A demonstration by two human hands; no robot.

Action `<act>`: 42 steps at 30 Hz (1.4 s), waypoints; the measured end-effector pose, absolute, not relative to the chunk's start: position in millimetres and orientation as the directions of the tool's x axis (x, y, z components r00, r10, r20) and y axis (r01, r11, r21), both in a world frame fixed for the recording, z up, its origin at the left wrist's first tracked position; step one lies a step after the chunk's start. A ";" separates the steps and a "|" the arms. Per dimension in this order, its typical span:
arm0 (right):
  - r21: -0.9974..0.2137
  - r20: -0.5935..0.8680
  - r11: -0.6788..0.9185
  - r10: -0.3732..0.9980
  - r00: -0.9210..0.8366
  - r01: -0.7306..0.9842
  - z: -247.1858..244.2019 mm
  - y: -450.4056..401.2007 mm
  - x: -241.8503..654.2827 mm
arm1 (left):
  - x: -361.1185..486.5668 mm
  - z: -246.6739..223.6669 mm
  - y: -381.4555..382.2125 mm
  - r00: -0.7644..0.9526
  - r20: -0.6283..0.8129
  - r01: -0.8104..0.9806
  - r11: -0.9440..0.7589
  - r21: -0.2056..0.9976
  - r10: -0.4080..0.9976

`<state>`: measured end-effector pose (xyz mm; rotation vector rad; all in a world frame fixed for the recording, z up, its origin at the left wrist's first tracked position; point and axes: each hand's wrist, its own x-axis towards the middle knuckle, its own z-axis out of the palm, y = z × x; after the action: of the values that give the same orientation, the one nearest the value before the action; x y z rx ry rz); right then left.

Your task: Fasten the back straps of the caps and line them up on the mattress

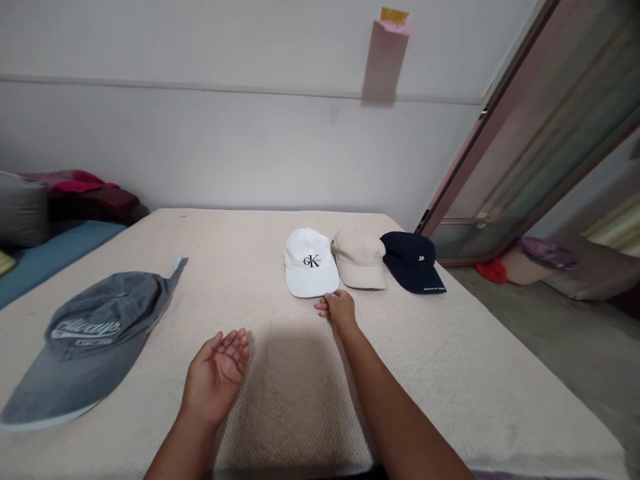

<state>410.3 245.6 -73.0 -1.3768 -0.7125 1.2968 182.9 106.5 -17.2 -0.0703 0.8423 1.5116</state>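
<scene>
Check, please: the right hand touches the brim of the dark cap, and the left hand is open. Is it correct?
No, the cap is wrong: in the head view, the right hand touches the brim of the white cap.

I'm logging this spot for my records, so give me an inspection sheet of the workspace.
Surface: cream textured cloth, slightly wrinkled.
Job's things: white cotton-look cap with black letters, plain-brimmed beige cap and navy cap with white lettering in a close row; faded grey cap apart, at left.
Clutter: grey cushion and red cloth, beyond the surface at left.
Hands: left hand open, palm up, empty; right hand at the white cap's brim, grip unclear.
Cables: nothing seen.
Surroundings: white wall, pink paper taped on.
</scene>
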 end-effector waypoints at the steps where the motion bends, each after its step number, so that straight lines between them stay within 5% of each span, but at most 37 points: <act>1: -0.939 -0.309 -0.258 0.923 0.230 -0.227 -73.0 246.9 410.0 | 183.1 -16.7 106.9 -0.157 -0.522 -0.884 0.116 0.453 0.838; 15: -0.957 -0.265 -0.220 0.926 0.268 -0.189 -68.3 234.9 398.2 | 172.2 -19.2 106.1 -0.259 -0.564 -0.891 0.031 0.453 0.784; 25: -0.953 -0.288 -0.289 0.957 -0.021 -0.090 -60.8 194.2 358.7 | 134.4 -23.2 84.3 -0.455 -0.582 -0.852 -0.138 0.505 0.674; 34: -0.971 -0.173 -0.129 0.960 -0.220 0.199 -63.2 156.4 334.4 | 59.6 -32.6 37.2 -0.665 -0.573 -0.742 -0.330 0.584 0.479; 38: -0.873 -0.110 0.049 0.949 -0.294 0.485 -59.9 146.1 331.7 | 36.3 -37.7 25.8 -0.722 -0.572 -0.692 -0.390 0.608 0.389; 42: -0.796 -0.116 0.121 0.931 -0.345 0.593 -55.5 139.8 327.0 | 29.7 -42.0 23.8 -0.747 -0.563 -0.664 -0.405 0.628 0.352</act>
<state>327.0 139.8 -55.5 -1.4738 -1.9921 1.1019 29.7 23.8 -42.0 -0.4590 1.1855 2.1657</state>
